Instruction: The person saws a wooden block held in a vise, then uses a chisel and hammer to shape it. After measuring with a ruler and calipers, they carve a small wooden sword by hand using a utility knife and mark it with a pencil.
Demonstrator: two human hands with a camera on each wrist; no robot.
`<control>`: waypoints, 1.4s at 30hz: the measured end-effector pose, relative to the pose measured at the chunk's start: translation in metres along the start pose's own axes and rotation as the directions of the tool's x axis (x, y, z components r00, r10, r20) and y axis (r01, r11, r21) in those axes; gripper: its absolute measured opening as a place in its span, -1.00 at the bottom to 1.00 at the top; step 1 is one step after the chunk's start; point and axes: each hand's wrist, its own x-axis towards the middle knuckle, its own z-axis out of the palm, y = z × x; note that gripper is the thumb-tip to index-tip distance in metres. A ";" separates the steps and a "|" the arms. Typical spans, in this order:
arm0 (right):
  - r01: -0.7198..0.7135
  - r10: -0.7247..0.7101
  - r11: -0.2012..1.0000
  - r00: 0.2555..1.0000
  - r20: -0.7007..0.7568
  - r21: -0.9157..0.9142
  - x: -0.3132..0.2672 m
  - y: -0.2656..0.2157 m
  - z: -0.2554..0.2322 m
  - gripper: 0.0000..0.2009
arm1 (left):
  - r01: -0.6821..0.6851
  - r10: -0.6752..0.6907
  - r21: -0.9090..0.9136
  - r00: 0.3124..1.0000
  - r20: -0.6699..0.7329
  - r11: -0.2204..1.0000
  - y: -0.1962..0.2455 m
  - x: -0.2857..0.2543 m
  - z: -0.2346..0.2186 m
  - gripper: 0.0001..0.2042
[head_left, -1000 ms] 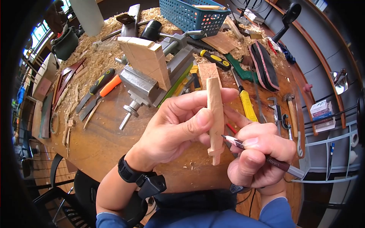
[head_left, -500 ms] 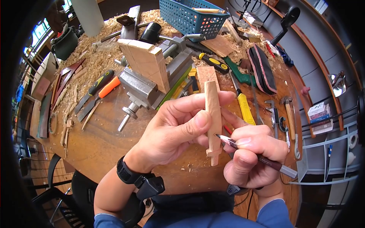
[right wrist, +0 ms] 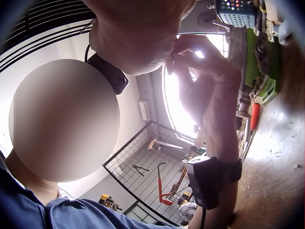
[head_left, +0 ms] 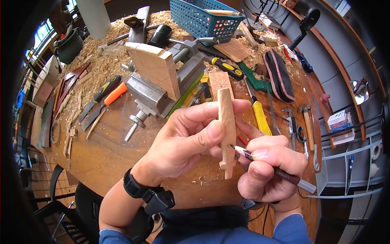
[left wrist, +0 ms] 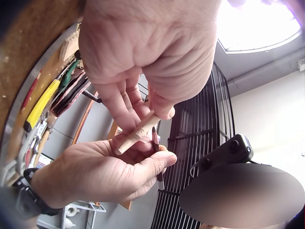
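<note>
A carved wooden piece (head_left: 227, 126) with a notched, narrower lower end stands nearly upright in the head view. My left hand (head_left: 183, 140) pinches its middle between thumb and fingers. From the right, my right hand (head_left: 274, 168) grips a dark pencil (head_left: 288, 175), its tip at the piece's right side above the notch; whether it touches is hard to tell. The left wrist view shows the wooden piece (left wrist: 138, 133) between both hands, the pencil (left wrist: 156, 138) beside it. In the right wrist view both hands appear, but the piece is hidden.
Behind the hands, a metal vise (head_left: 152, 91) clamps a wooden block (head_left: 156, 67). Chisels (head_left: 109, 95) lie left, a yellow-handled tool (head_left: 261, 118) and a hammer (head_left: 308, 122) right. A blue basket (head_left: 203, 24) stands at the back among wood shavings.
The pencil tip and right hand have moved slightly left, over the wooden piece's right side. The left hand keeps its pinch, and the piece has shifted slightly left and down.
</note>
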 end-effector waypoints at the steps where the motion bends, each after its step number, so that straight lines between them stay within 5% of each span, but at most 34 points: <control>1: 0.004 -0.004 1.000 1.000 0.004 0.000 0.000 0.000 -0.001 -0.69 | -0.009 0.009 0.000 1.000 0.015 1.000 -0.001 0.000 -0.001 -0.45; 39: -0.006 0.006 1.000 1.000 0.013 0.005 -0.001 -0.002 -0.002 -0.67 | 0.001 -0.001 -0.015 1.000 0.007 1.000 0.000 0.000 0.001 -0.45; 42: -0.091 0.105 0.988 0.988 0.115 -0.127 0.002 -0.009 -0.004 -0.68 | 0.001 -0.001 -0.012 1.000 0.001 1.000 0.000 -0.001 0.001 -0.45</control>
